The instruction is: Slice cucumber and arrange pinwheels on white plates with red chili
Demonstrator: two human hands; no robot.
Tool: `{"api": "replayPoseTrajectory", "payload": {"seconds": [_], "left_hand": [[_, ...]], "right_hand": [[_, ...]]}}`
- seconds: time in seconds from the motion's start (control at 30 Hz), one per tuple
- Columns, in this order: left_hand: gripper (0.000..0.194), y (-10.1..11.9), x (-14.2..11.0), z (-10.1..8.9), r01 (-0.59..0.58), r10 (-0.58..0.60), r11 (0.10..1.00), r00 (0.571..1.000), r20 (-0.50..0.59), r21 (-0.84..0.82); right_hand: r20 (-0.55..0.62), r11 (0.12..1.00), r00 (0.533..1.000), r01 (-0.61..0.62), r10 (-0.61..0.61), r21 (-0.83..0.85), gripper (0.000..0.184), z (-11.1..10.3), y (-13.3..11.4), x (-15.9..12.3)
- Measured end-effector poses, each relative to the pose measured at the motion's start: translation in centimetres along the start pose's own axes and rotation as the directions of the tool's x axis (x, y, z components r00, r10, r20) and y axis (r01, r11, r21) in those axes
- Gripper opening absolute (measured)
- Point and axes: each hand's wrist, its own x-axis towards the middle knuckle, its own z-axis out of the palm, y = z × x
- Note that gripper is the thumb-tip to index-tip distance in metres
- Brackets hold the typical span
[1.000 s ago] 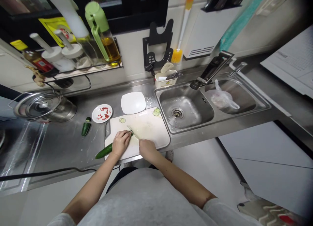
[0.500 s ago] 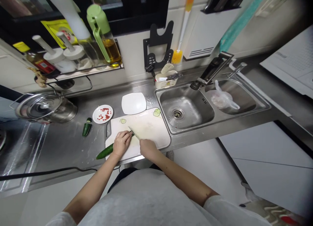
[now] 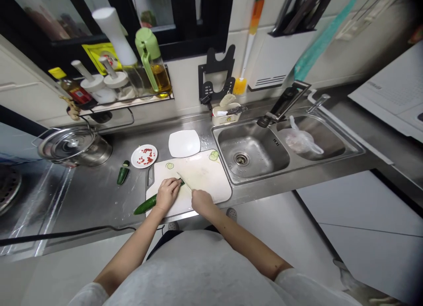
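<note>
A long green cucumber [image 3: 146, 205] lies across the left part of the white cutting board [image 3: 211, 178], one end sticking out past the board's edge. Over its middle, my left hand [image 3: 168, 193] is closed and presses it down. My right hand [image 3: 202, 202] is wrapped round the handle of a knife [image 3: 184, 181], whose blade slants across the cucumber's far end beside my left fingertips. Thin cucumber slices [image 3: 214, 155] rest at the board's far right corner, and another slice or two [image 3: 169, 166] near the far left. A shorter cucumber piece [image 3: 123, 173] is on the counter.
Behind the board stand a white square plate [image 3: 184, 143] and a round plate [image 3: 144, 156] with red bits. A steel pot [image 3: 76, 147] is at the left. To the right is the sink [image 3: 254, 149], with a plastic bag [image 3: 300, 139] in its second basin.
The whole view has shifted, so the counter things appear a little lower and further right. Both hands keep their hold, and the knife stays at the cucumber's end with its blade angle slightly changed.
</note>
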Motion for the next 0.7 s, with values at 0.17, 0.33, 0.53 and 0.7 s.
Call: {"api": "replayPoseTrajectory", "payload": {"seconds": [0.17, 0.33, 0.53, 0.7], "left_hand": [[0.025, 0.1, 0.4, -0.3, 0.101, -0.103, 0.984, 0.995, -0.012, -0.144], [0.044, -0.7, 2.0, -0.7, 0.36, -0.44, 0.82, 0.894, -0.088, -0.446], [0.061, -1.3, 4.9, -1.8, 0.459, -0.549, 0.566, 0.83, 0.103, -0.684], [0.056, -0.7, 6.4, -2.7, 0.45, -0.42, 0.567, 0.879, 0.228, -0.69]], "right_hand": [[-0.07, 0.997, 0.996, 0.05, -0.055, -0.065, 0.027, 0.2, 0.7, 0.0], [-0.183, 0.984, 0.983, -0.017, -0.017, -0.179, 0.034, -0.8, 1.8, -0.4], [-0.355, 0.963, 0.934, -0.054, -0.045, -0.264, 0.044, -2.2, 3.8, -0.2], [-0.424, 0.957, 0.9, -0.026, -0.104, -0.29, 0.048, -2.5, 4.4, -0.2]]}}
